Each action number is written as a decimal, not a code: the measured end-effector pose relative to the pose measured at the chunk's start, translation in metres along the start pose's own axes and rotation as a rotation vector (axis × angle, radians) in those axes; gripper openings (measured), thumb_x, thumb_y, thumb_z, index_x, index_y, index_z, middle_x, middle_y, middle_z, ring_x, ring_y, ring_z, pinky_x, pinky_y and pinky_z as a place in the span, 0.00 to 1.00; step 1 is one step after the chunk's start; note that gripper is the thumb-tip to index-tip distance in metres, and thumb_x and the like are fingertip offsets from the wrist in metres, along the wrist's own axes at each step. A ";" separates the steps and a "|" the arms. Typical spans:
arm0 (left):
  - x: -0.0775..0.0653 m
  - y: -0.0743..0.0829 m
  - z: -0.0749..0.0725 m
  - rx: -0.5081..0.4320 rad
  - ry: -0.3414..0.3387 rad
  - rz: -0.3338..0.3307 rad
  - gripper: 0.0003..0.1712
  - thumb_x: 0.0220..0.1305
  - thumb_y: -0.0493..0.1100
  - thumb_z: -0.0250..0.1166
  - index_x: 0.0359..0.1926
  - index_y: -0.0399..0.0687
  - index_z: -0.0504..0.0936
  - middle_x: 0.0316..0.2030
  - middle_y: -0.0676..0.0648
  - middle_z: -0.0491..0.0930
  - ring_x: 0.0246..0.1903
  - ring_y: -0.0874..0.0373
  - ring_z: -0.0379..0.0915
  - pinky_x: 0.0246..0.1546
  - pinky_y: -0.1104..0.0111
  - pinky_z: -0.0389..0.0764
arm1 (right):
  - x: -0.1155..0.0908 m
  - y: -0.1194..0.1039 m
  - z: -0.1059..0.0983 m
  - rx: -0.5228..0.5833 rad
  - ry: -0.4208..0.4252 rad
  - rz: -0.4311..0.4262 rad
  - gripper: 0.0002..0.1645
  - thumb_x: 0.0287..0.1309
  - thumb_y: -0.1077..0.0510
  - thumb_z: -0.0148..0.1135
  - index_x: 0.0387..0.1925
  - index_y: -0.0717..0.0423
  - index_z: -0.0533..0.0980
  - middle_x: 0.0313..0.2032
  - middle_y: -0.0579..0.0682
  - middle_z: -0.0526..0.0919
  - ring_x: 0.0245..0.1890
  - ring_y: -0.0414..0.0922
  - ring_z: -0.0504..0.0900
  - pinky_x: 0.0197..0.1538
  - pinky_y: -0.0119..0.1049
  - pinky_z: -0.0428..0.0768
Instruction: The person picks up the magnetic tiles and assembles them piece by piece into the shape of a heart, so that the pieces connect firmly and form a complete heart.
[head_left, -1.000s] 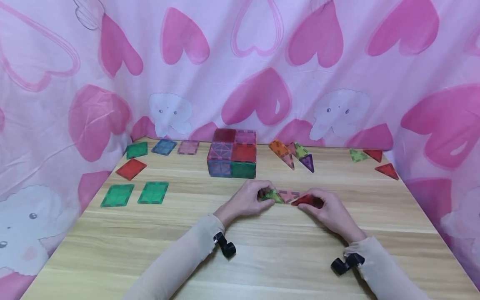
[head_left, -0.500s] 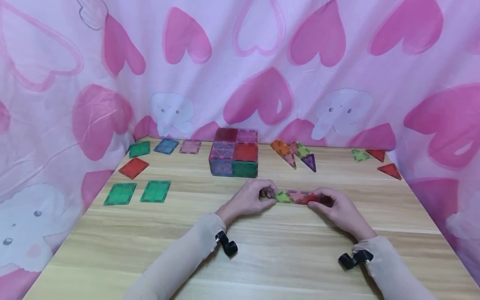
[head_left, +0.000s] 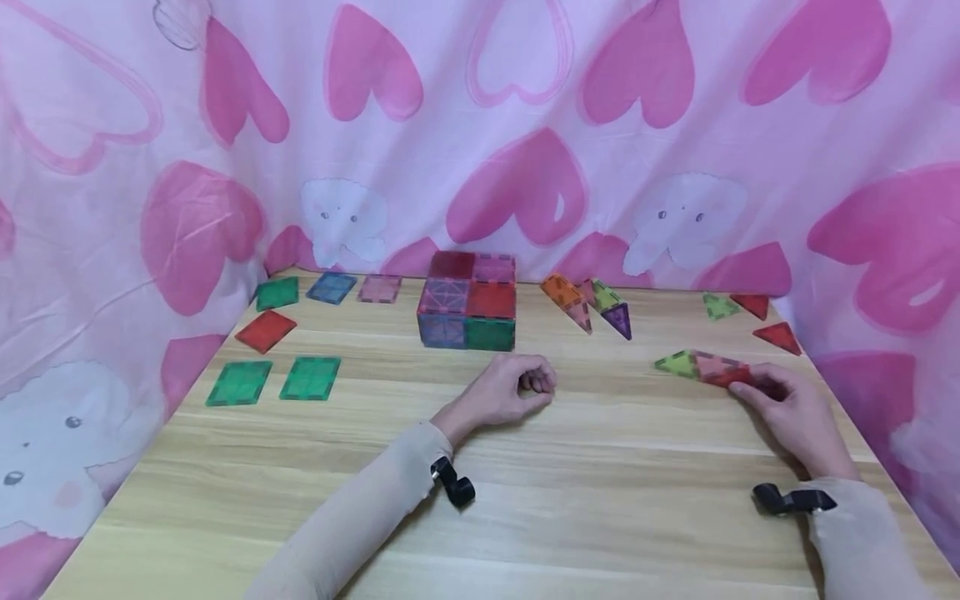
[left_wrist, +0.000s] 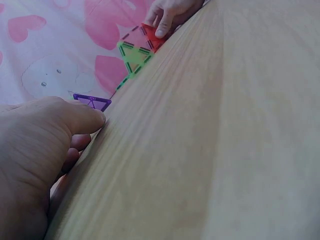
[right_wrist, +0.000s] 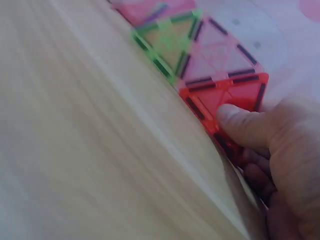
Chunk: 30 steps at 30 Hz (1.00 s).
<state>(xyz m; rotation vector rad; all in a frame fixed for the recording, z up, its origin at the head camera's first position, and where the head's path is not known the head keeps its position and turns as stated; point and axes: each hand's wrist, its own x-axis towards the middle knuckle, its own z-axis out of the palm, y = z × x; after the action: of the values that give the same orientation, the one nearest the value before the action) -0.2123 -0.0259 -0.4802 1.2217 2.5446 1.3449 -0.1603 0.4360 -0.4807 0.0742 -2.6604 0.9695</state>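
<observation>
My right hand (head_left: 801, 417) pinches a red triangular magnetic tile (right_wrist: 235, 92) between thumb and fingers. Joined to that tile in a row are a pink triangular tile (right_wrist: 217, 55) and a light green triangular tile (right_wrist: 167, 42). The right wrist view shows the three tilted up, edge to edge, close to the tabletop. Over at mid-table, my left hand (head_left: 506, 390) rests on the wood with its fingers loosely curled and nothing in them.
A block of coloured square tiles (head_left: 467, 304) stands at the back centre. Two joined tile strips, one with an orange tile (head_left: 562, 291), lie right of it. Loose triangles, including a red one (head_left: 777, 337), lie far right; several squares, including a green one (head_left: 310, 378), lie left.
My right hand has carried the joined green, pink and red tiles to the right, away from my left hand. The left hand has stayed in place and no longer touches the green tile.
</observation>
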 end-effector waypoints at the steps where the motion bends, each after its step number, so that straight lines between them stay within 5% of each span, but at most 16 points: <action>1: 0.000 -0.001 0.000 -0.001 0.005 0.003 0.08 0.70 0.34 0.76 0.44 0.50 0.87 0.38 0.54 0.88 0.37 0.68 0.82 0.43 0.73 0.86 | 0.001 0.003 -0.003 -0.007 0.019 0.019 0.16 0.73 0.53 0.77 0.55 0.57 0.88 0.43 0.28 0.84 0.43 0.22 0.74 0.45 0.17 0.68; 5: 0.003 -0.003 -0.001 0.009 0.018 0.012 0.08 0.70 0.34 0.77 0.44 0.50 0.87 0.37 0.57 0.87 0.37 0.68 0.82 0.43 0.73 0.85 | 0.006 0.004 -0.002 0.001 0.090 0.041 0.20 0.71 0.52 0.78 0.56 0.60 0.88 0.38 0.22 0.81 0.40 0.24 0.74 0.43 0.16 0.68; 13: 0.002 -0.003 0.000 0.014 0.008 0.019 0.08 0.69 0.35 0.77 0.44 0.50 0.87 0.36 0.57 0.86 0.37 0.68 0.81 0.42 0.73 0.85 | 0.024 -0.016 0.025 -0.037 0.103 0.063 0.22 0.74 0.49 0.75 0.56 0.63 0.86 0.41 0.61 0.87 0.36 0.28 0.73 0.41 0.27 0.71; 30: 0.001 -0.004 -0.001 -0.016 -0.016 0.002 0.08 0.70 0.36 0.76 0.46 0.50 0.87 0.39 0.51 0.89 0.38 0.68 0.82 0.44 0.74 0.85 | 0.089 -0.052 0.081 0.070 0.070 0.128 0.29 0.75 0.47 0.71 0.65 0.64 0.84 0.47 0.64 0.87 0.44 0.50 0.79 0.45 0.33 0.73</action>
<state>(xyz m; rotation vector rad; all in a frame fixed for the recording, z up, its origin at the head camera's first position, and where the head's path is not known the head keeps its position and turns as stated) -0.2152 -0.0270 -0.4822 1.2276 2.5181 1.3473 -0.2592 0.3494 -0.4804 -0.1133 -2.5936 1.0846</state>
